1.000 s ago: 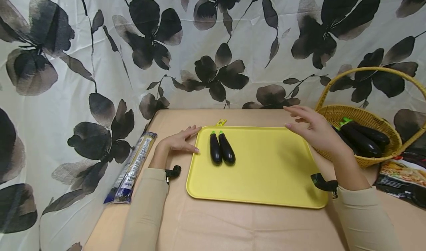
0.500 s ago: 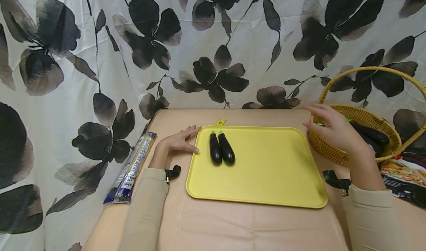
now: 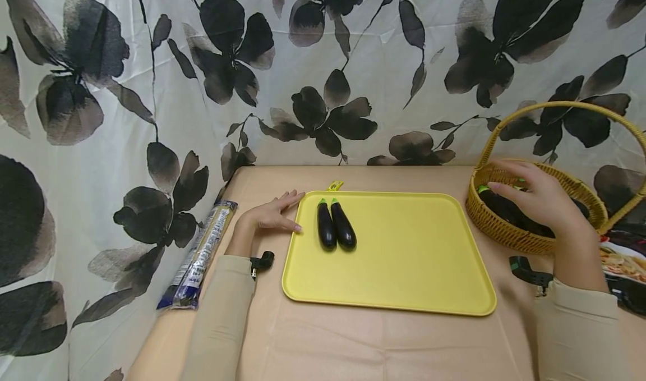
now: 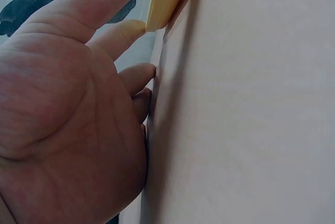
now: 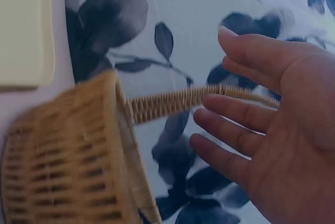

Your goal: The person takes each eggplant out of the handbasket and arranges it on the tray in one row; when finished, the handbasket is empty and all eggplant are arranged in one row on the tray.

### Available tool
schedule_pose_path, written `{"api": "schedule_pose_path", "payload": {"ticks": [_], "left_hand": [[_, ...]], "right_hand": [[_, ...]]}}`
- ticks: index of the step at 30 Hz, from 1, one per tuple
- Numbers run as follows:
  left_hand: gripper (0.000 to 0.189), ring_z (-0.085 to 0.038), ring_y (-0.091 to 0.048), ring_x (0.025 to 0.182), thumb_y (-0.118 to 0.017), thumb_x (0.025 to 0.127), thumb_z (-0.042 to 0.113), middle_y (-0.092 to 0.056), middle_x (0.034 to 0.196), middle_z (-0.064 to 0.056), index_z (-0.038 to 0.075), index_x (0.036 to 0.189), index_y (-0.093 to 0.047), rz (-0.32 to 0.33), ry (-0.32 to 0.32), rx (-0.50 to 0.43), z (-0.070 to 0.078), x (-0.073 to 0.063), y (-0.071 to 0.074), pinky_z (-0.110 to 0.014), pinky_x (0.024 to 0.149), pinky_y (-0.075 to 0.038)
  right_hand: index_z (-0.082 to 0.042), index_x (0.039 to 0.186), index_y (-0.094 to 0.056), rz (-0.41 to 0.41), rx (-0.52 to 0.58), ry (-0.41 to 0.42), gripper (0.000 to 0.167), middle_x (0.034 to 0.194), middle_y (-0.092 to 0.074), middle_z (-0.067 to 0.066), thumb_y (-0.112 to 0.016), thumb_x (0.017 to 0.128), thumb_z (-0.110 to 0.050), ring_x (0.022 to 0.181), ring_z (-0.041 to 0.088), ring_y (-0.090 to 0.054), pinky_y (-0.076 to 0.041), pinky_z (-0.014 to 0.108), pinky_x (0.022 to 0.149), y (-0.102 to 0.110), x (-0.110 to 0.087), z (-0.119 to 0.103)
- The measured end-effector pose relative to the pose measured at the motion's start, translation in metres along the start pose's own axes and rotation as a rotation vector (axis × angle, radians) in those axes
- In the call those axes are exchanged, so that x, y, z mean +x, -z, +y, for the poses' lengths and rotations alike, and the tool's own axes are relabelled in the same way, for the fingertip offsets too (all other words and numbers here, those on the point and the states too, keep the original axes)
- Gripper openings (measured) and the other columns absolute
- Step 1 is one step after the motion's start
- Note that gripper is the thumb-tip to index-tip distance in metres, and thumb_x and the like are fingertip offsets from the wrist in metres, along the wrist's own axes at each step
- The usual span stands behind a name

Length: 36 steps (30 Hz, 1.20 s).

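Note:
My left hand [image 3: 270, 215] rests at the left edge of a yellow tray [image 3: 404, 257], its fingers fairly straight. In the left wrist view the thumb and a fingertip touch the tray's edge [image 4: 166, 1]. Two small dark eggplants, a left one [image 3: 326, 226] and a right one [image 3: 344, 226], lie side by side on the tray. Above a wicker basket [image 3: 484, 224] hovers my right hand [image 3: 545, 198], fingers extended and holding nothing in the right wrist view. Inside the basket are more eggplants [image 3: 510, 210], partly hidden by that hand.
Blue-and-clear long packages [image 3: 202, 257] lie at the table's left edge. A dark food packet [image 3: 626, 269] is right of the basket, partly behind the right arm. A small yellow tag [image 3: 335, 185] shows behind the tray. A floral cloth [image 3: 323, 61] hangs behind the table.
My right hand has moved rightward from over the tray's right side to above the basket. The left hand, tray and two eggplants on it have stayed put.

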<state>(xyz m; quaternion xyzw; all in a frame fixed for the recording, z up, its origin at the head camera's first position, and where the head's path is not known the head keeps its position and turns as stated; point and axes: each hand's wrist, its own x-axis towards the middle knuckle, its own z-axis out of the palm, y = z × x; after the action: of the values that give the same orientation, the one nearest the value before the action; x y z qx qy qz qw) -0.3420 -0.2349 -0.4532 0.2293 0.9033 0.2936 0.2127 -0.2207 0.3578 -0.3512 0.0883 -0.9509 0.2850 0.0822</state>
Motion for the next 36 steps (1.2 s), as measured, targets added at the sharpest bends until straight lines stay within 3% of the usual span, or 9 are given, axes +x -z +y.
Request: {"api": "schedule_pose_path", "payload": {"ticks": [13,18,25,36], "left_hand": [[0.112,-0.030,0.010,0.163,-0.088,0.081,0.048,0.000,0.177,-0.007,0.029,0.168,-0.020,-0.004,-0.010,0.006,0.000,-0.001,0.000,-0.058,0.131,0.006],[0.112,-0.030,0.010,0.163,-0.088,0.081,0.048,0.000,0.177,-0.007,0.029,0.168,-0.020,-0.003,-0.013,0.000,0.002,-0.001,0.000,-0.058,0.131,0.007],[0.112,-0.031,0.010,0.163,-0.088,0.080,0.048,-0.001,0.177,-0.007,0.029,0.168,-0.021,0.002,-0.008,-0.002,0.001,-0.001,-0.001,-0.060,0.130,0.007],[0.112,-0.032,0.011,0.163,-0.088,0.080,0.048,0.000,0.177,-0.007,0.029,0.168,-0.021,0.000,-0.002,-0.007,0.002,-0.002,0.001,-0.061,0.130,0.008]], "right_hand": [[0.004,0.158,-0.036,-0.044,-0.071,-0.103,0.064,0.143,-0.045,0.039,-0.050,0.111,-0.036,0.123,0.060,-0.047,-0.039,0.079,0.096,0.009,-0.008,0.049],[0.006,0.157,-0.036,-0.077,-0.140,-0.165,0.065,0.143,-0.043,0.044,-0.050,0.111,-0.037,0.124,0.065,-0.041,-0.034,0.083,0.099,0.011,-0.013,0.062],[0.007,0.156,-0.033,-0.134,-0.184,-0.207,0.071,0.144,-0.035,0.049,-0.052,0.109,-0.042,0.127,0.070,-0.033,-0.027,0.085,0.101,0.013,-0.019,0.073],[0.009,0.151,-0.038,-0.156,-0.231,-0.218,0.060,0.135,-0.043,0.049,-0.061,0.105,-0.021,0.119,0.071,-0.039,-0.035,0.083,0.097,0.014,-0.022,0.078]]}}
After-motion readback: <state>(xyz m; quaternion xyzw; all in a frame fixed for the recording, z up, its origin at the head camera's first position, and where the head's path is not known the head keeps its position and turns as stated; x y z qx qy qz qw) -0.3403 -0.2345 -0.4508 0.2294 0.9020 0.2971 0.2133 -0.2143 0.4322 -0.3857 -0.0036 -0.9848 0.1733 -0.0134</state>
